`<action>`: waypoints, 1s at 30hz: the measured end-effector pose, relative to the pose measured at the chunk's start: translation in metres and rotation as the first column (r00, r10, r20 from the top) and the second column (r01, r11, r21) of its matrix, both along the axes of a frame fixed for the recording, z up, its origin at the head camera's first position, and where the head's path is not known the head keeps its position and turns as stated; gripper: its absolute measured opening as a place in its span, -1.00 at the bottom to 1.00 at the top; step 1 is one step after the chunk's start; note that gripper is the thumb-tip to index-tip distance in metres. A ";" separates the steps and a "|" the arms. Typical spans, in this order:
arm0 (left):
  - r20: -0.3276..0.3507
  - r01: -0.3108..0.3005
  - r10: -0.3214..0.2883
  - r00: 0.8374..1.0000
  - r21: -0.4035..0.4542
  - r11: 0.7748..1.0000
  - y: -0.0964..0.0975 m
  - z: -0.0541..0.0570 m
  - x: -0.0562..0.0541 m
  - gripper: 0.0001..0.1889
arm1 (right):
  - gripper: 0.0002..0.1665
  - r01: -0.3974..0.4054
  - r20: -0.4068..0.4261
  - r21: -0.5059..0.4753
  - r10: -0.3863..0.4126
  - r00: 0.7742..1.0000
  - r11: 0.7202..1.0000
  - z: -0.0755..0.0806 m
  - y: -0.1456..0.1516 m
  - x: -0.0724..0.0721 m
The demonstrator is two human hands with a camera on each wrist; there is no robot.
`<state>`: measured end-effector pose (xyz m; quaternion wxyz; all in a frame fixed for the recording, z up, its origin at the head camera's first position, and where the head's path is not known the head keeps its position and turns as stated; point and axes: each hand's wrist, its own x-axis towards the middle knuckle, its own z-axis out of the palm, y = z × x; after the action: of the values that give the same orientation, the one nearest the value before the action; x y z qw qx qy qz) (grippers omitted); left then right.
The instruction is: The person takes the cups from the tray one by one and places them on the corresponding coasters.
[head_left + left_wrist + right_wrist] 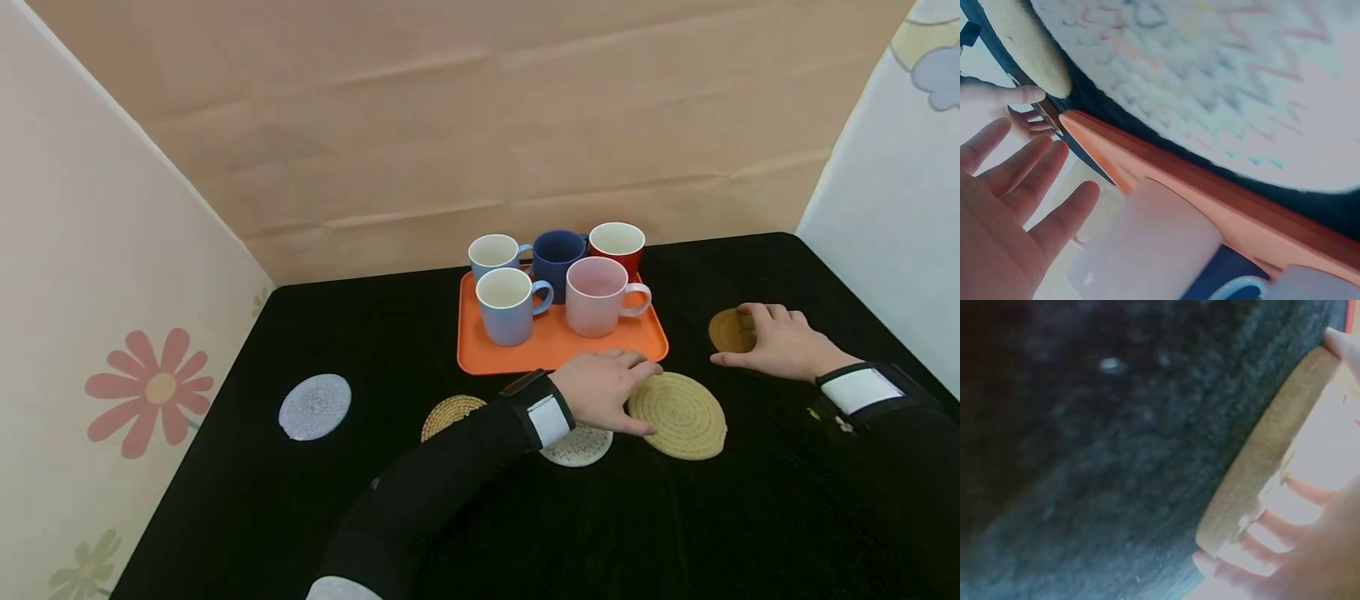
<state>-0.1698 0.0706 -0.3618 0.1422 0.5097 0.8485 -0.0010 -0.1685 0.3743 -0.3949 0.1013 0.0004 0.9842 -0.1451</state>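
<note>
My right hand (787, 343) spans a small round brown coaster (724, 332) on the right of the black table. In the right wrist view, thumb and fingertips meet opposite edges of the coaster (1266, 450). My left hand (600, 387) reaches over the table with its fingers spread and nothing held. Its fingertips are near the left edge of a pale yellow woven mat (681, 417); whether they touch it I cannot tell. Partly hidden below that wrist lies a white coaster with a zigzag pattern (579, 450). A tan woven coaster (450, 413) shows behind the left forearm.
An orange tray (491, 358) at the back holds several mugs, among them a pink mug (592, 304), a dark blue mug (553, 262) and a red mug (626, 250). At left lies a whitish round coaster (315, 407). Walls stand behind and on both sides.
</note>
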 end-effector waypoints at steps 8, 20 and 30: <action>-0.010 0.012 -0.012 1.000 -0.042 0.999 0.009 0.003 0.006 -0.11 | 0.27 -0.061 -0.005 -0.005 0.061 0.998 0.998 0.002 0.002 0.013; -0.025 0.057 -0.061 0.998 -0.113 0.992 0.010 -0.006 0.018 -0.07 | 0.26 -0.123 -0.034 0.023 0.124 0.992 0.992 0.002 0.005 0.035; -0.052 0.104 -0.113 0.992 -0.160 0.982 0.013 -0.006 0.026 -0.04 | 0.21 -0.145 -0.062 0.003 0.145 0.988 0.989 -0.001 0.008 0.053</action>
<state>-0.1438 0.0834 -0.3678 0.1558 0.5422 0.8207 -0.0909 -0.1155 0.3826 -0.3958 0.0809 -0.0756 0.9842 -0.1379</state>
